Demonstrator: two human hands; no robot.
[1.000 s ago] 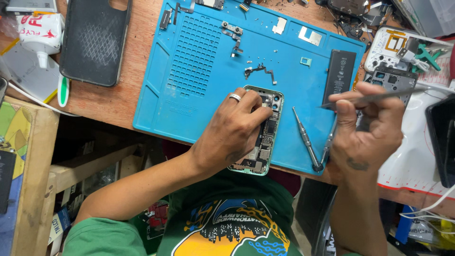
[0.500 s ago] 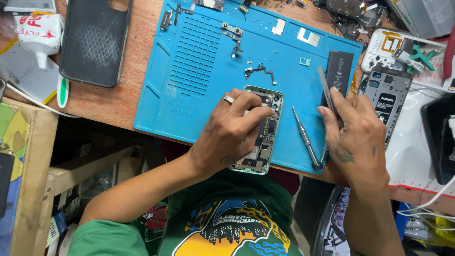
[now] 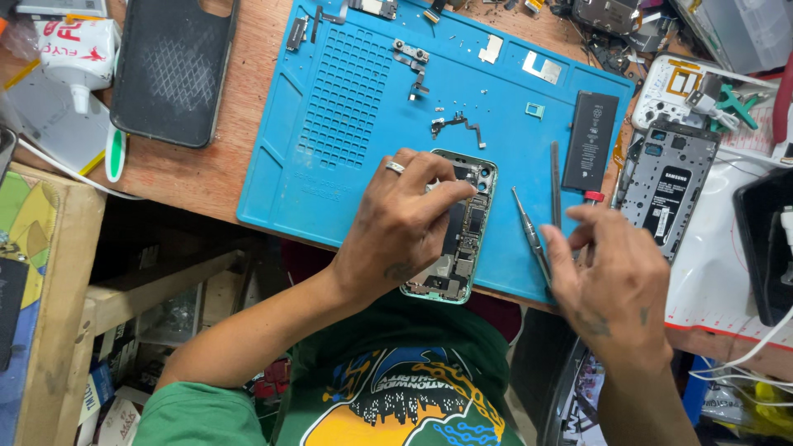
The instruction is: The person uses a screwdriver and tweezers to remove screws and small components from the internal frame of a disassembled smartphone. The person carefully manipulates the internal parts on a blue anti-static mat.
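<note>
Two hands (image 3: 402, 227), two opened phones (image 3: 458, 231), one battery (image 3: 590, 140)

An opened phone (image 3: 458, 231) with its circuit boards exposed is lain on a blue work mat (image 3: 347, 107) spread over the wooden counter (image 3: 239, 107). The phone is covered and pressed by the left hand (image 3: 405, 227), on which a ring is worn. The right hand (image 3: 615, 281) is rested at the mat's right edge, its fingertips (image 3: 578, 216) set beside a thin metal tool (image 3: 555, 183) and a grey screwdriver (image 3: 530, 235); whether either is gripped cannot be told. A black battery (image 3: 590, 140) is laid just beyond, near a second phone body (image 3: 667, 186). A black phone case (image 3: 173, 70) is placed left of the mat.
</note>
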